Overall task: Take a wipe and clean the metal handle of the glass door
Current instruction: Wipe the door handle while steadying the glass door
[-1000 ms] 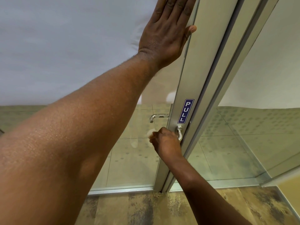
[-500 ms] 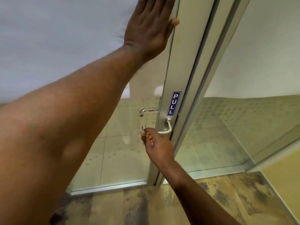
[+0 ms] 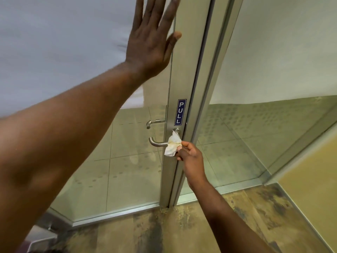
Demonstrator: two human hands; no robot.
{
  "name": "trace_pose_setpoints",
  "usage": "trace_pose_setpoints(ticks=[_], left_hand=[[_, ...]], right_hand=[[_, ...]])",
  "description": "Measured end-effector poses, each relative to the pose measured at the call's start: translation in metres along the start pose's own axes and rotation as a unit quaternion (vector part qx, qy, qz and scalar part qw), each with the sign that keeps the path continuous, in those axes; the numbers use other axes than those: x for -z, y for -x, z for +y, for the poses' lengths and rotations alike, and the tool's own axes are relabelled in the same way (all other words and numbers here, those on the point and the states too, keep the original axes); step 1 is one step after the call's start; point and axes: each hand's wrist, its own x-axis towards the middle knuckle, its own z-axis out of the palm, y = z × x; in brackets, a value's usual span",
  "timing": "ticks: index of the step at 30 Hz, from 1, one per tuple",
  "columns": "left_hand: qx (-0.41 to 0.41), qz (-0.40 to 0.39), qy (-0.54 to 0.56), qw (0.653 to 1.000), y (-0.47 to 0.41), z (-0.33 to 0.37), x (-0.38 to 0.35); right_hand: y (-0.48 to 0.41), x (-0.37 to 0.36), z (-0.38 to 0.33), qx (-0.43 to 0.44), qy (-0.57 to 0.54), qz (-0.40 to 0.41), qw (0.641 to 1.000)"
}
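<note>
A metal lever handle (image 3: 157,142) sticks out leftward from the glass door's aluminium frame (image 3: 184,73), just below a blue PULL sticker (image 3: 181,112). My right hand (image 3: 189,156) pinches a crumpled white wipe (image 3: 172,145) with yellowish stains. The wipe presses against the handle's inner end, close to the frame. My left hand (image 3: 152,38) lies flat and spread on the frosted glass (image 3: 63,42) high up, its thumb on the frame edge. A second handle (image 3: 154,122) shows through the glass on the door's far side.
A fixed glass panel (image 3: 264,125) with its own metal frame stands to the right of the door. Tiled floor shows through the clear lower glass. Worn, mottled brown flooring (image 3: 182,230) lies at my feet. A white object (image 3: 41,238) sits at the bottom left.
My right hand slid from the handle's free left end to its inner end by the frame, and the wipe is now plainly visible. My left hand stays pressed on the glass.
</note>
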Motion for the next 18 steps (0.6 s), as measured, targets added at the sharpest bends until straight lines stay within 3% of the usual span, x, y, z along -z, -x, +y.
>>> trace_pose_setpoints(ticks=[3, 5, 8, 10, 12, 15, 18], left_hand=[[0.039, 0.014, 0.132, 0.99, 0.046, 0.024, 0.019], [0.181, -0.051, 0.252, 0.949, 0.101, 0.05, 0.035], [0.428, -0.173, 0.395, 0.794, 0.178, 0.09, 0.052], [0.512, -0.212, 0.478, 0.682, 0.21, 0.107, 0.057], [0.545, -0.229, 0.543, 0.596, 0.228, 0.118, 0.062], [0.584, -0.213, 0.556, 0.552, 0.243, 0.126, 0.069], [0.609, -0.188, 0.543, 0.547, 0.25, 0.125, 0.074]], right_hand=[[0.003, 0.002, -0.013, 0.001, -0.045, -0.007, 0.999], [0.007, 0.002, -0.023, 0.007, -0.071, -0.003, 0.997], [0.011, 0.003, -0.032, 0.033, -0.073, 0.006, 0.997], [0.015, 0.004, -0.032, 0.041, -0.06, 0.008, 0.997], [0.021, 0.004, -0.03, 0.045, -0.041, -0.001, 0.998], [0.032, 0.001, -0.024, 0.025, -0.036, -0.022, 0.999], [0.037, 0.003, -0.02, 0.035, 0.01, -0.016, 0.999]])
